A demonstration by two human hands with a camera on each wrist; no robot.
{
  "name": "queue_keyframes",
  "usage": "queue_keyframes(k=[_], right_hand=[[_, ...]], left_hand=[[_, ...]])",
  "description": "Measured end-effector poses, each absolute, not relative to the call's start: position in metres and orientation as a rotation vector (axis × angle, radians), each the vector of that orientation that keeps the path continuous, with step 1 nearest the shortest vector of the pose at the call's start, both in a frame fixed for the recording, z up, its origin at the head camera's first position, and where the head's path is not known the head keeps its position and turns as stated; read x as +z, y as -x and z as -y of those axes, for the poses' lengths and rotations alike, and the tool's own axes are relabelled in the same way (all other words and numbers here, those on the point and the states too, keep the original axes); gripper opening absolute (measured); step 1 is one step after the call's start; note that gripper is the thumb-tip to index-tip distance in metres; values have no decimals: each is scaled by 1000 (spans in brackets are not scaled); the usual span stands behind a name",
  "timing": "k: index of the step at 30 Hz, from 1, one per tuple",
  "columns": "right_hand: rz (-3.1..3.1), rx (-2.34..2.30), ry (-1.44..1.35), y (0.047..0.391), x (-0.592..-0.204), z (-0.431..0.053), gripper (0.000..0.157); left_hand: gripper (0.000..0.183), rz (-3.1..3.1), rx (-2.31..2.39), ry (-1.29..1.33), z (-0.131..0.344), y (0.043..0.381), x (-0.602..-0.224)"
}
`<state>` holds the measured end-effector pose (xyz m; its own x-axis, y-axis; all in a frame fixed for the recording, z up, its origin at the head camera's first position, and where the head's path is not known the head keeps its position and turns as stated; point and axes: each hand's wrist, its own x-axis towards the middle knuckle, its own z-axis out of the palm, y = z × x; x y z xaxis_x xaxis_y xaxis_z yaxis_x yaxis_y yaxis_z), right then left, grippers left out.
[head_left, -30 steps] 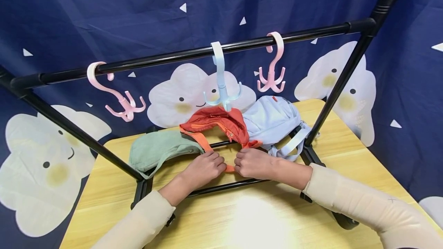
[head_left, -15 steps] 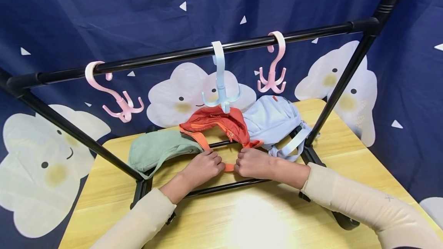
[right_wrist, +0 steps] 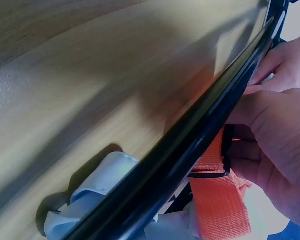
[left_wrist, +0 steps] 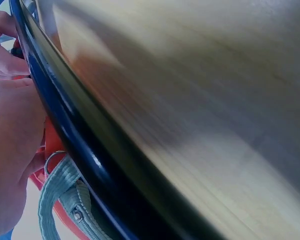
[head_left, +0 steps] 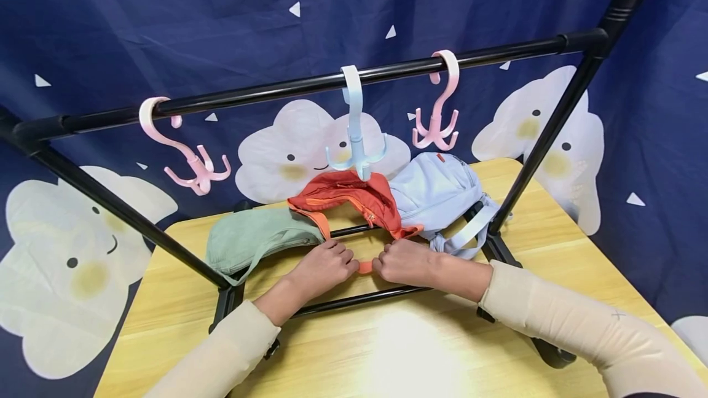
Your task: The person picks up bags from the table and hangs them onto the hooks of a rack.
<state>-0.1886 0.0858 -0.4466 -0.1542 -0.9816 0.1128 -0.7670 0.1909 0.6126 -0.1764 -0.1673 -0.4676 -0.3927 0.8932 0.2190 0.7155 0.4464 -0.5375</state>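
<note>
A red bag (head_left: 354, 192) lies across the middle of the rack's base, its orange strap (head_left: 365, 267) reaching toward me. My left hand (head_left: 325, 266) grips this strap with curled fingers; in the left wrist view part of it hides behind the black bar. Close beside it, my right hand (head_left: 406, 261) holds the strap on the other side, a short stretch of orange showing between the two. In the right wrist view the webbing (right_wrist: 221, 205) and a black buckle piece (right_wrist: 225, 150) sit at my right fingers. What each thumb presses on is hidden.
A green bag (head_left: 260, 235) lies left and a pale blue bag (head_left: 437, 189) right. Above, a black rail (head_left: 265, 92) carries two pink hooks (head_left: 201, 171) (head_left: 436, 131) and one blue hook (head_left: 356, 152). A low black bar (head_left: 359, 301) crosses in front, over the wooden table (head_left: 343, 349).
Both hands keep their hold on the orange strap and have barely moved. The bags and hooks stay in place; the view shifts slightly.
</note>
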Motion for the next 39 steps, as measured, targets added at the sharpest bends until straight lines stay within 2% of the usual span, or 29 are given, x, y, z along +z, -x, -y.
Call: queue_keyframes(k=[19,24,28,33,39], right_hand=[[1992,-420,-1416,193,-440,-87,18],[2022,-385,-1377,194,-434,-89,14],[2037,-345,-1332,195,-430,-91,11],[2031,-289,-1285,194,-422,-92,16],[2067,-233,-1254,195,-412,-96,12]], left_hand=[[10,2256,385,1317,161,178,-455],[7,2271,390,1303,161,178,-446],[9,2318,233,1318,161,181,-438],[10,2436,-57,1333,163,185,-428],[6,2523,-110,1323,163,185,-418]])
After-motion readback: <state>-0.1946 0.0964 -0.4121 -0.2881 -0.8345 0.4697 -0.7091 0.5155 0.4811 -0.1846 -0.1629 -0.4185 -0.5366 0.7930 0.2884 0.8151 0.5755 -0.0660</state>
